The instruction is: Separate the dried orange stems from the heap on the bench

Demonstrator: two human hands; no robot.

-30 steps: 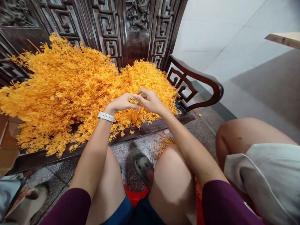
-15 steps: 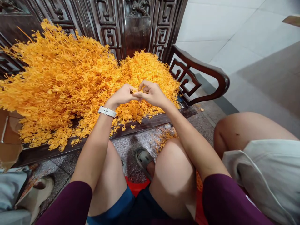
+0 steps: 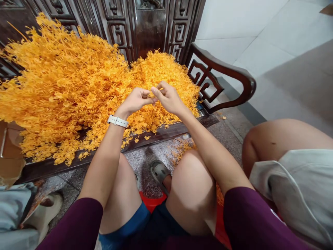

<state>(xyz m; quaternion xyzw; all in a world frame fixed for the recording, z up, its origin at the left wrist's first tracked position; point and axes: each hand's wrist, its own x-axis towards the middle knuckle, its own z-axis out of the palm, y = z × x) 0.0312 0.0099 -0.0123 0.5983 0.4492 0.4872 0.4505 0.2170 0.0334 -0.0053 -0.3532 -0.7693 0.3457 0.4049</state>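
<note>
Fingertips (image 3: 156, 92) drawn close together above a bench (image 3: 151, 29) heaped with orange sprays (image 3: 78, 80)

The left hand (image 3: 136, 100) and right hand (image 3: 169, 99) hang over the bench's right part, near its front edge, fingers bent and thumbs turned toward each other. The 2 sets of fingertips overlap in view; whether they touch, or pinch a small orange piece between them, I cannot tell, since the sprays behind are the same colour. A white band (image 3: 118, 121) circles the left wrist, and purple sleeves (image 3: 75, 222) cover the upper arms.

The sprays lie on the bench seat in 2 merging mounds, the taller at the bench's left, the lower reaching close to its curved right armrest (image 3: 231, 71). A few loose bits lie along the bench's front edge. At the left of that edge is a cardboard box (image 3: 11, 152), partly out of view.

In front of the bench, orange scraps (image 3: 182, 152) are strewn on the speckled floor (image 3: 161, 152), near a grey clog (image 3: 158, 170) worn by the person. Farther from the bench, red plastic (image 3: 153, 203) shows between the thighs. Another person's bare knee (image 3: 273, 139) and pale shorts (image 3: 299, 177) are forward of the bench's right end; a beige shoe (image 3: 41, 217) and pale cloth (image 3: 15, 208) are forward of its left part. Beyond the armrest rises a white wall (image 3: 234, 17).
</note>
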